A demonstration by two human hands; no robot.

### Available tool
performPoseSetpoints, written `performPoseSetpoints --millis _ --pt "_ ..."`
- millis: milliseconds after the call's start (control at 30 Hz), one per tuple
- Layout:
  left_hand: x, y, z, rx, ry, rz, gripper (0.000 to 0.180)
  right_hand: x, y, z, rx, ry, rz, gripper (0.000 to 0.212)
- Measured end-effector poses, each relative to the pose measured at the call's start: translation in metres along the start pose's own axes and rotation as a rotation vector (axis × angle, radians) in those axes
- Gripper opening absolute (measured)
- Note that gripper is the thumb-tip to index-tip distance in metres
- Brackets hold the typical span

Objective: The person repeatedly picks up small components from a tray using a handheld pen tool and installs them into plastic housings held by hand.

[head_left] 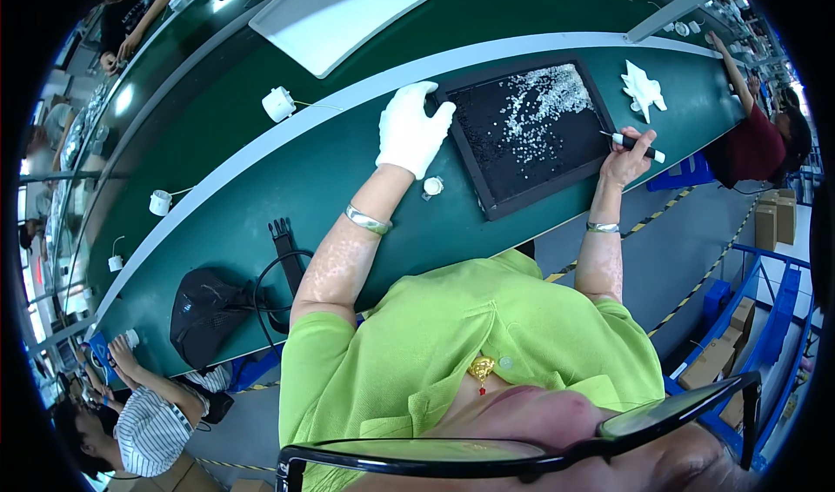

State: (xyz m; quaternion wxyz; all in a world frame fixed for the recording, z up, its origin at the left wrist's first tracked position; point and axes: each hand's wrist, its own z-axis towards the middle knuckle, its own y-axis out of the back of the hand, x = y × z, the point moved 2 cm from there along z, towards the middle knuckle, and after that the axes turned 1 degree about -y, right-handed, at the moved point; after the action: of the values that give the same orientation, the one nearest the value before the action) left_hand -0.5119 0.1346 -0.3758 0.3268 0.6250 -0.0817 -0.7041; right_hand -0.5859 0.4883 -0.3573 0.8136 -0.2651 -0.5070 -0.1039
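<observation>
A shallow black tray (487, 187) lies on the green bench in front of me, with many small whitish pieces (544, 100) spread over its far and right part. At its far left corner is my left hand (410, 131), in a white glove, with the thumb and fingers curled about the rim. My bare right hand (628, 163) is by the tray's right edge, closed on a pen-shaped tool (645, 148) with a black and white handle. Its thin metal tip points left over the tray's rim. A small round white part (432, 186) sits near my left wrist.
A crumpled white glove or cloth (643, 89) lies right of the tray. A black bag (204, 314) with a strap rests at left. Beyond a pale rail (365, 83) are a large white tray (335, 18) and white cylindrical parts (278, 104). Other people work at both sides.
</observation>
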Motion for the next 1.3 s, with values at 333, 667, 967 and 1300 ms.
performPoseSetpoints --millis 333,667,967,1300 --pt "0.063 0.046 0.115 -0.081 -0.266 0.988 0.039 -0.001 -0.002 -0.003 -0.024 -0.020 0.017 0.042" --pt "0.071 0.059 0.100 0.078 -0.291 0.884 0.018 -0.002 0.001 0.000 -0.062 -0.029 -0.005 0.042" --pt "0.074 0.090 0.078 0.164 -0.175 0.921 0.015 -0.001 0.001 0.003 -0.042 -0.017 -0.003 0.043" --pt "0.078 0.106 0.068 0.173 -0.104 0.891 0.012 0.001 0.001 0.002 -0.010 0.005 0.023 0.041"
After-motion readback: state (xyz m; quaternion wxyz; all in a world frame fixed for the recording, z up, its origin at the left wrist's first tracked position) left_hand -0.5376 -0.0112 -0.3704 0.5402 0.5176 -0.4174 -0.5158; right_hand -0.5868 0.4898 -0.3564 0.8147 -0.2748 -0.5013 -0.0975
